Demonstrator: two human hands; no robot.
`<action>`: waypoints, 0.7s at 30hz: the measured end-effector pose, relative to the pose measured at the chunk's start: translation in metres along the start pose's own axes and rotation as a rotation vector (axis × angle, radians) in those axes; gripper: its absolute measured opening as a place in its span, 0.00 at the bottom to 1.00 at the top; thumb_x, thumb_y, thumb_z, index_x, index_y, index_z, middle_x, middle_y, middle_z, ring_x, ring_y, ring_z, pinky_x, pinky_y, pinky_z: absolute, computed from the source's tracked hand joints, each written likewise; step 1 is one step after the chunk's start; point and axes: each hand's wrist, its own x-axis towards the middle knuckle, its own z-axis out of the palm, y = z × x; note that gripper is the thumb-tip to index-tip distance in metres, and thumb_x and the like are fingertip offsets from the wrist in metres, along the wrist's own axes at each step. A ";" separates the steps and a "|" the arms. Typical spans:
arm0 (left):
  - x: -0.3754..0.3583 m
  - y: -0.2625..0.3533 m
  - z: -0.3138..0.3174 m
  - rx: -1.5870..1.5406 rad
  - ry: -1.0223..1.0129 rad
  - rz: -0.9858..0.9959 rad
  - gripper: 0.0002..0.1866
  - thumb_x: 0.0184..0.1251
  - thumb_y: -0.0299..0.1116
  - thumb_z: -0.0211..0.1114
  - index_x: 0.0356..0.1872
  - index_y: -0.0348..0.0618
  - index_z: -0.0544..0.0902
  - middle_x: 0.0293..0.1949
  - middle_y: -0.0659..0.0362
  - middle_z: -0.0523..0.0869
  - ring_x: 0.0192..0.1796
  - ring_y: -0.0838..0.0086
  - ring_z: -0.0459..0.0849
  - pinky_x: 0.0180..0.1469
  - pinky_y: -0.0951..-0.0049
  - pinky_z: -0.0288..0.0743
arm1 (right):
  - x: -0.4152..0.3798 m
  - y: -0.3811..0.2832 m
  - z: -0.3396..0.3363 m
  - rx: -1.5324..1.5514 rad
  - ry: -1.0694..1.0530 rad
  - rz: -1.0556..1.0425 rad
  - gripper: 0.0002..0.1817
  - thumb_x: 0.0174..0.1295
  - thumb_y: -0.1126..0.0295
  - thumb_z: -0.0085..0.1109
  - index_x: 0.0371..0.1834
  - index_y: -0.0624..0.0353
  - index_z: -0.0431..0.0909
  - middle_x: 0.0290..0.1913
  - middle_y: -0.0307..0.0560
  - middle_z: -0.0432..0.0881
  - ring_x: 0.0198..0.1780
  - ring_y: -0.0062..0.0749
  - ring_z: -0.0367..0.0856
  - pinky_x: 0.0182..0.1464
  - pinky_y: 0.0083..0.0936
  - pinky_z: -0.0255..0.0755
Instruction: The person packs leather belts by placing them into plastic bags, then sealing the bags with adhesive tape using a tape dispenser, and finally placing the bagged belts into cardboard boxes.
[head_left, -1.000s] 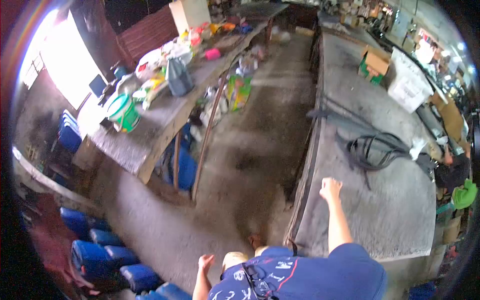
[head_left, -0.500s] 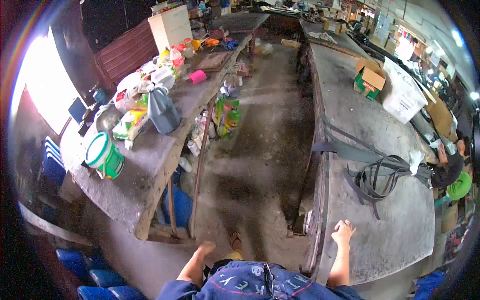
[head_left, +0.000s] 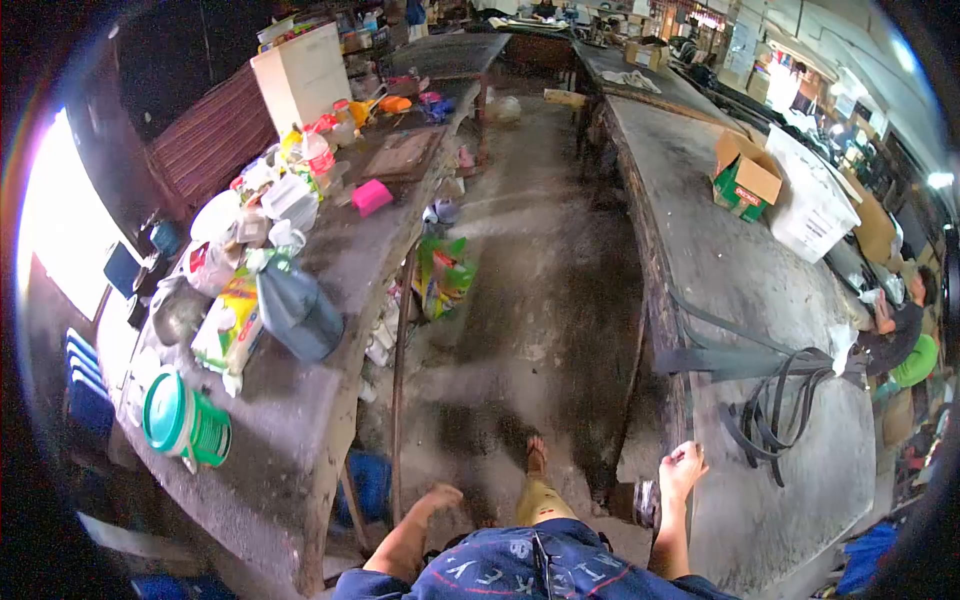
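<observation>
My left hand (head_left: 440,497) hangs over the aisle floor, away from the tables. It is smeared by motion, and nothing shows in it. My right hand (head_left: 683,468) is above the near edge of the right table (head_left: 770,525), its fingers curled in, with nothing visible in them. Just beyond it lies a bundle of black straps (head_left: 785,405), looped and gathered at one end with a white wrap (head_left: 843,348). One flat strap end (head_left: 690,361) sticks out past the table edge into the aisle.
On the left table stand a green-lidded bucket (head_left: 190,420), a grey jug (head_left: 298,308), a yellow-green bag (head_left: 230,325) and a pink container (head_left: 371,197). An open carton (head_left: 746,175) and a white bin (head_left: 808,200) are on the right table. A person (head_left: 895,325) is at the far right.
The view has moved forward along the aisle, so the bucket, jug and straps appear lower. One leg has stepped forward. My right hand's fingers have curled in more.
</observation>
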 end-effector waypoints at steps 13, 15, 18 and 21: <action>0.136 0.117 -0.138 -0.231 0.272 -0.089 0.12 0.61 0.37 0.65 0.43 0.44 0.86 0.37 0.58 0.87 0.35 0.72 0.84 0.38 0.69 0.77 | 0.330 -0.138 0.128 0.134 -0.250 -0.433 0.10 0.35 0.82 0.57 0.17 0.54 0.69 0.19 0.40 0.72 0.30 0.41 0.76 0.50 0.40 0.62; 0.156 0.154 -0.152 -0.284 0.330 -0.039 0.12 0.61 0.37 0.65 0.43 0.44 0.86 0.37 0.58 0.87 0.35 0.72 0.84 0.38 0.69 0.77 | 0.378 -0.130 0.164 -0.087 -0.458 -0.367 0.08 0.35 0.79 0.58 0.17 0.53 0.72 0.20 0.41 0.76 0.30 0.41 0.78 0.51 0.41 0.63; 0.187 0.199 -0.167 -0.319 0.340 0.005 0.12 0.61 0.38 0.64 0.42 0.43 0.86 0.36 0.57 0.87 0.34 0.72 0.84 0.38 0.69 0.77 | 0.439 -0.108 0.216 -0.102 -0.434 -0.311 0.06 0.35 0.76 0.59 0.15 0.52 0.73 0.21 0.40 0.78 0.31 0.42 0.80 0.47 0.45 0.66; 0.221 0.210 -0.174 -0.287 0.243 -0.042 0.12 0.62 0.38 0.64 0.41 0.43 0.86 0.35 0.57 0.87 0.34 0.72 0.83 0.37 0.68 0.78 | 0.491 -0.097 0.235 -0.104 -0.473 -0.181 0.05 0.34 0.75 0.60 0.13 0.51 0.74 0.22 0.40 0.79 0.33 0.43 0.81 0.39 0.44 0.71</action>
